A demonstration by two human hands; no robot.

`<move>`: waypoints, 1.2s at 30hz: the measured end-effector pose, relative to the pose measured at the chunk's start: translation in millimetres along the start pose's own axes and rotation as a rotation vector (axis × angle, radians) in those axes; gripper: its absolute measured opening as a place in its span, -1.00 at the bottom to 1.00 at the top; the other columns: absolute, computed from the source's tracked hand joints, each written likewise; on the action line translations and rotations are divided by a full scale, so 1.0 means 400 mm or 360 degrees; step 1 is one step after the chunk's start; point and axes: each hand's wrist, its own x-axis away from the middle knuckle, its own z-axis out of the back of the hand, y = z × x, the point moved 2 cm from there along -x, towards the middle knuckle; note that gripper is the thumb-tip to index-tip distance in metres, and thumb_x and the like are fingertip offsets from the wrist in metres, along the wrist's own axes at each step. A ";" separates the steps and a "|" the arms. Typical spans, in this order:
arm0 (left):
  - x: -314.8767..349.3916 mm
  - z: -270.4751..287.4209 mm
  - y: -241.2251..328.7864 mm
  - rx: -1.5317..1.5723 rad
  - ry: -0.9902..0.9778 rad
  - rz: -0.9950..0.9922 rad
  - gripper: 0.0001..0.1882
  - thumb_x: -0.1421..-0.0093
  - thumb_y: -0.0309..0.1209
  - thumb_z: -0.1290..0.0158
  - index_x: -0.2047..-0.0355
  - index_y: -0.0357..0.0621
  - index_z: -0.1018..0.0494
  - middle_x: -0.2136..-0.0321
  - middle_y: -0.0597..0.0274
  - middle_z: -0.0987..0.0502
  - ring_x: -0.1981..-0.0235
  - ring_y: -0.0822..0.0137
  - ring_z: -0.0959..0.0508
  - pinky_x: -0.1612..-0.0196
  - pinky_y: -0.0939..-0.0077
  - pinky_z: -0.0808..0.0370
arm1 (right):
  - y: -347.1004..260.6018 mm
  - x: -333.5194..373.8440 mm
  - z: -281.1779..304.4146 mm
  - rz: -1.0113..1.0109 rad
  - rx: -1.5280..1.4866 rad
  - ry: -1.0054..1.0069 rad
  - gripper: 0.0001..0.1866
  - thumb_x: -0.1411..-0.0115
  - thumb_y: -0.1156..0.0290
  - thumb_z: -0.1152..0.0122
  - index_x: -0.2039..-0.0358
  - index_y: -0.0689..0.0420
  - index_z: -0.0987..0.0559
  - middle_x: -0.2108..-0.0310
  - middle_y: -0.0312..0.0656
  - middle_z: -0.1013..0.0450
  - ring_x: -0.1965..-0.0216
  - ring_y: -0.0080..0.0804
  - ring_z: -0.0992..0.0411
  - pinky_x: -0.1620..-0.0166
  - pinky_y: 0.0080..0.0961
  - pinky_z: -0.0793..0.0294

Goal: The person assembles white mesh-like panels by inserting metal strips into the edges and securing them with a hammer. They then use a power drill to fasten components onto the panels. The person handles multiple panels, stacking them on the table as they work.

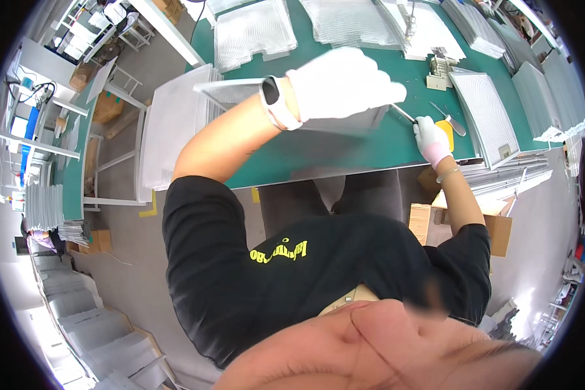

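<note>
On the green worktop (344,146) a flat grey metal panel (253,91) with a rectangular frame lies near the front edge, its surface matte and smooth where it shows. The left hand (341,81), in a white knitted glove, lies over the right part of this panel, fingers together and curled down over its far side, so the frame passes under the palm; whether the fingertips clamp the edge cannot be told. A white wrist-worn device with a dark face (274,97) sits just behind the glove.

The right hand (432,140), in a white glove with a pinkish cuff, is closed around a thin metal tool (403,114) whose shiny shaft points left toward the panel's right end, its tip just beside the left glove. A yellow-handled tool (446,130) lies on the worktop just behind the right hand. Ribbed mesh sheets (253,29), silvery and finely gridded, lie in stacks toward the far edge.
</note>
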 end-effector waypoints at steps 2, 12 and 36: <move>-0.013 -0.060 0.020 0.0030 -0.0150 0.0129 -0.62 -0.19 -0.39 0.01 -0.03 0.01 -0.52 0.43 0.30 -0.48 0.43 0.28 -0.45 0.35 0.39 -0.40 | 0.014 0.017 0.047 0.0004 -0.0549 0.0005 -0.75 -0.37 0.29 -0.04 0.05 0.13 -0.51 0.34 -0.09 -0.47 0.39 -0.12 -0.48 0.26 -0.26 -0.47; -0.001 -0.121 0.057 -0.0251 -0.0029 0.0805 -0.72 -0.05 -0.02 -0.24 0.39 0.14 -0.52 0.67 0.40 -0.42 0.56 0.33 -0.50 0.41 0.38 -0.38 | -0.095 0.152 0.688 0.0316 -0.1223 0.0174 -0.36 -0.45 0.28 0.00 -0.45 0.20 -0.12 0.38 -0.33 -0.34 0.51 -0.69 -0.16 0.41 -0.73 -0.23; 0.013 -0.142 0.060 -0.0506 0.0301 0.0808 -0.58 0.07 0.13 -0.26 0.66 0.16 -0.38 0.76 0.43 -0.31 0.69 0.38 -0.36 0.56 0.43 -0.28 | -0.201 0.168 0.602 0.0571 -0.0366 0.0151 -0.49 -0.25 0.59 -0.06 -0.24 0.24 -0.43 0.29 -0.02 -0.51 0.37 -0.12 -0.50 0.22 -0.29 -0.51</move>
